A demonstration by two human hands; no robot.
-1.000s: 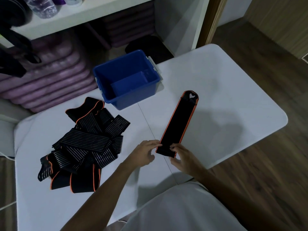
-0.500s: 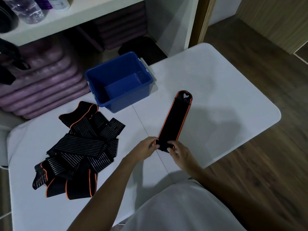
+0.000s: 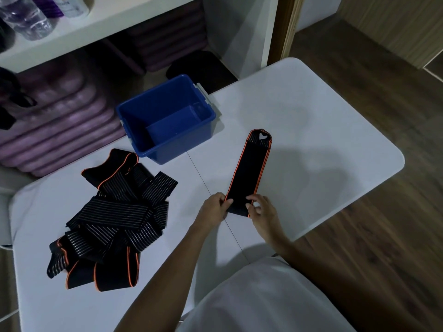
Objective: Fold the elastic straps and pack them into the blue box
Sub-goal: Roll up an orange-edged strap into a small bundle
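At a white table [image 3: 311,121], I hold the near end of one black, orange-edged strap [image 3: 249,173] that lies flat and stretched out away from me, its rounded far end pointing toward the table's back edge. My left hand [image 3: 213,208] pinches the strap's near left corner between thumb and curled fingers; my right hand [image 3: 262,212] pinches the near right corner, thumb on top, the other fingers loosely bent beside it. The two hands sit close together, with only the strap's width between them. The near end appears slightly raised off the surface, though I cannot tell how far. The blue box [image 3: 167,137] stands open near the table's back edge, left of the strap's far end and apart from it; I see nothing inside it but its own floor. To my left lies a pile [image 3: 112,219] of more straps, black with pale stripes and orange trim, tangled and overlapping, well apart from the one in my grip and just in front of the box. A seam in the tabletop runs between the pile and the strap. Behind the table, a white shelf [image 3: 100,20] carries clear bottles [image 3: 26,17], and stacked purple mats [image 3: 60,130] fill the space under it. Wood floor [image 3: 383,236] shows at right.
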